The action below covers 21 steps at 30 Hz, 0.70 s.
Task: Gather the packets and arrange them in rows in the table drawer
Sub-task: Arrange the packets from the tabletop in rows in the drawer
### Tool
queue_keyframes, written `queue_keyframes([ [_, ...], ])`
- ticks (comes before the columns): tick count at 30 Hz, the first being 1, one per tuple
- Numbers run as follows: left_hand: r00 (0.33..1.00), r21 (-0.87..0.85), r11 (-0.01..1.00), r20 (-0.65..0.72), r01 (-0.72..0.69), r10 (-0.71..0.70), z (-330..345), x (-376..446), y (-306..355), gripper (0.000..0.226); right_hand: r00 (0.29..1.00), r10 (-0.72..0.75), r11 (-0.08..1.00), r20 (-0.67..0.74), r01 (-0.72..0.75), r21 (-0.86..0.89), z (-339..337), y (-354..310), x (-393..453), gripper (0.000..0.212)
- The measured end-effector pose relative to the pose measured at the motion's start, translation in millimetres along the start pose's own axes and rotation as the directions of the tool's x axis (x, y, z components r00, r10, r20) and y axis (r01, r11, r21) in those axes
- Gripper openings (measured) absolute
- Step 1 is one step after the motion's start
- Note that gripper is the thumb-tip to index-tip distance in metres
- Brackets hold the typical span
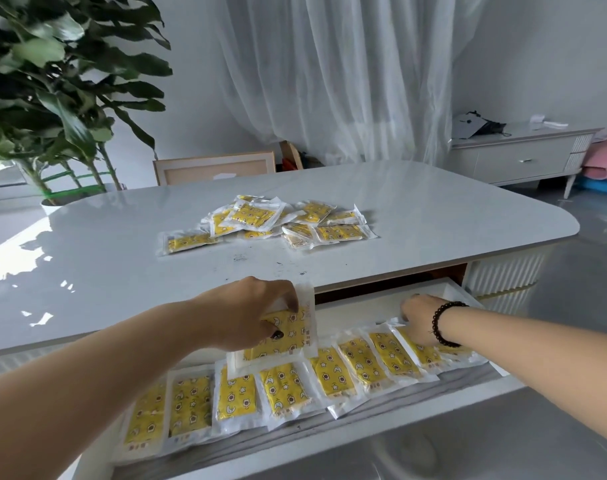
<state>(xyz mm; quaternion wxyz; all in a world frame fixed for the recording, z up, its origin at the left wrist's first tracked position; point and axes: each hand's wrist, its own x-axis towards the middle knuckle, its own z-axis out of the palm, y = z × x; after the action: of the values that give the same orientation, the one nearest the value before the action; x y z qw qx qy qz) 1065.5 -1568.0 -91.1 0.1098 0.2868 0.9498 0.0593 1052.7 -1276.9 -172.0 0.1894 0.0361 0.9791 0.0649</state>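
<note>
Row of yellow packets (295, 386) lies along the front of the open drawer (447, 289). Left grip (253, 317) pinches one packet (281, 337) above that row. Right grip (420, 317) presses curled fingers on the rightmost packets. Loose pile (271, 220) sits on the surface (87, 244).

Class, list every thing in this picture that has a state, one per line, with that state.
Table drawer: pulled open.
Row of packets: lying side by side in the drawer.
Heap of packets: loose on the tabletop.
Left hand: holds one packet over the row.
Right hand: fingers down on the row's right end.
</note>
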Motion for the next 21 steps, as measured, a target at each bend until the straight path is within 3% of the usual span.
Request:
queue_keyframes([
  [2, 0.999, -0.059, 0.997, -0.029, 0.04, -0.042, -9.6, -14.0, -0.8, 0.031, 0.99, -0.112, 0.989, 0.082, 0.103, 0.11, -21.0, -25.9, -13.8, 0.038],
  [4, 0.993, -0.121, 0.989, -0.077, 0.08, -0.089, -17.3, -30.9, -2.9, 0.031, 0.956, -0.271, 0.9, 0.11, 0.211, 0.381, -50.4, -56.4, -36.3, 0.029],
  [6, 0.985, -0.191, 0.975, -0.108, 0.113, -0.135, -20.9, -49.8, -4.6, 0.035, 0.919, -0.393, 0.68, 0.029, 0.269, 0.682, -78.6, -84.8, -62.3, 0.022],
  [8, 0.976, -0.281, 0.951, -0.137, 0.128, -0.171, -22.2, -68.3, -6.5, 0.041, 0.896, -0.437, 0.446, -0.071, 0.285, 0.848, -97.3, -107.9, -80.9, 0.028],
  [10, 0.959, -0.352, 0.924, -0.179, 0.147, -0.221, -23.5, -85.0, -10.8, 0.049, 0.879, -0.462, 0.337, -0.118, 0.297, 0.894, -105.6, -126.6, -96.6, 0.034],
  [13, 0.926, -0.499, 0.85, -0.214, 0.171, -0.312, -26.0, -107.2, -16.3, 0.055, 0.871, -0.461, 0.266, -0.17, 0.319, 0.91, -102.1, -144.5, -110.7, 0.041],
  [18, 0.861, -0.774, 0.626, -0.25, 0.098, -0.443, -29.2, -133.7, -17.0, 0.047, 0.849, -0.457, 0.077, -0.266, 0.336, 0.939, -94.1, -160.7, -123.5, 0.016],
  [21, 0.801, -0.895, 0.444, -0.24, 0.035, -0.548, -23.3, -141.6, -23.1, 0.049, 0.855, -0.417, -0.097, -0.309, 0.296, 0.95, -94.7, -167.4, -126.4, 0.015],
])
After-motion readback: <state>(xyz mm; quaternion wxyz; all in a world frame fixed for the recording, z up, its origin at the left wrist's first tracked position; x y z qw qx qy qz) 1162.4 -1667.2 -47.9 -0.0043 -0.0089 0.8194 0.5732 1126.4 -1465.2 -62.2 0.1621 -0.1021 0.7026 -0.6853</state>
